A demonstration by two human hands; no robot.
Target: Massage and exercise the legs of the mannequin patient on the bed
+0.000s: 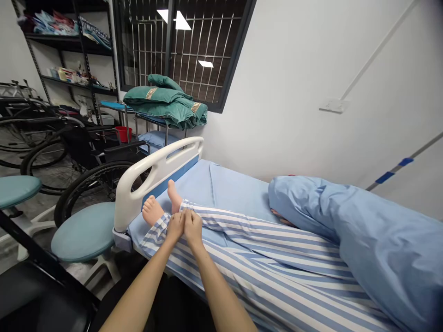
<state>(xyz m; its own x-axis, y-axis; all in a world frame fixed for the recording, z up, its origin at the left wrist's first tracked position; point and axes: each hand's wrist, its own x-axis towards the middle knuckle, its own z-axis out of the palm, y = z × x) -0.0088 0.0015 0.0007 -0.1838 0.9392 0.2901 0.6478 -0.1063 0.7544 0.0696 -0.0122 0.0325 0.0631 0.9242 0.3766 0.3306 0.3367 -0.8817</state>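
A manikin with bare feet (152, 210) lies on the bed in blue-and-white striped trousers (242, 230). My left hand (176, 226) and my right hand (193, 227) are side by side at the lower trouser leg, just above the ankles. Both sets of fingers are curled closed on the striped cloth; the fingertips are hidden from me. A blue quilt (374, 230) is heaped over the upper legs, and part of a hand (284, 219) shows from under its edge.
The white footboard (124, 198) stands beyond the feet. Round teal stools (85, 233) and wheelchairs (93, 170) crowd the left side. Green folded quilts (169, 103) lie on a stand below the barred window (194, 46). A black shelf rack (69, 44) stands behind.
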